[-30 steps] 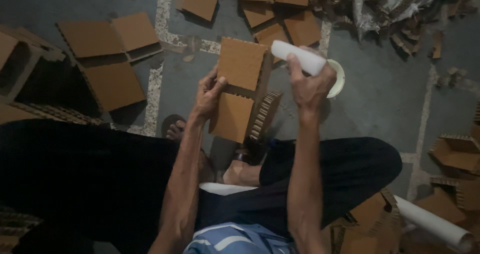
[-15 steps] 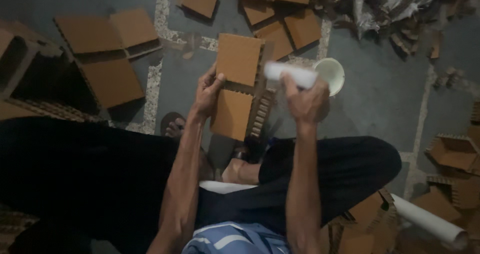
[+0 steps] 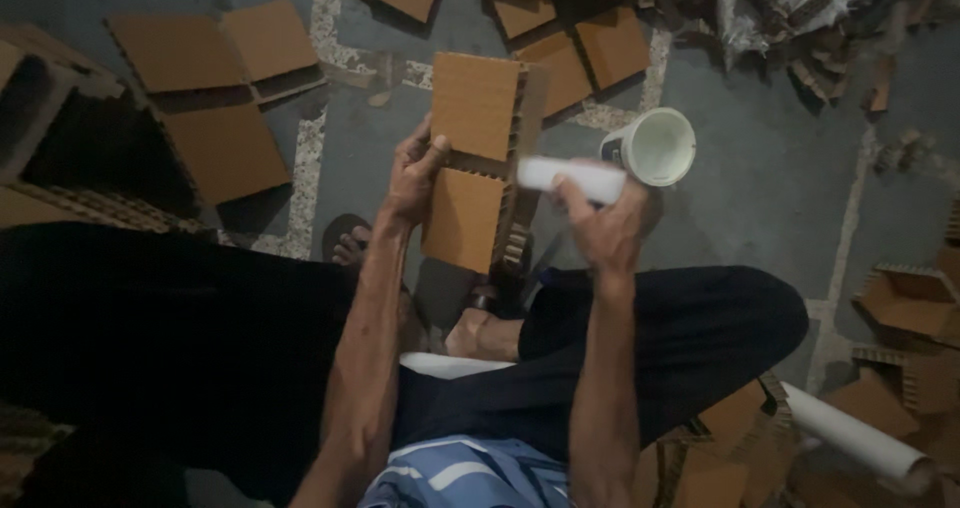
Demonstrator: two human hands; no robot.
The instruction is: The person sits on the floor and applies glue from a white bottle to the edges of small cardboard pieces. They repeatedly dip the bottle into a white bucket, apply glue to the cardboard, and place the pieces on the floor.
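Loose cardboard sheets (image 3: pixel 215 53) lie flat on the floor (image 3: pixel 780 198) at the left. The left hand (image 3: pixel 412 173) has its grip closed on the left edge of a folded cardboard piece (image 3: pixel 478 158), held upright above the lap. Just right of it, the right hand (image 3: pixel 605 230) grips a white tube (image 3: pixel 570 176), its tip touching the cardboard's right edge, with a white cup (image 3: pixel 655 148) on the floor beyond.

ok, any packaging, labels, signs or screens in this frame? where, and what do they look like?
No signs or screens.
Folded cardboard piece: brown, corrugated edges, in the left hand.
White tube: blurred, in the right hand.
White cup: round, dark band outside, on the floor beside the tube.
Flat cardboard squares: brown, strewn over the floor.
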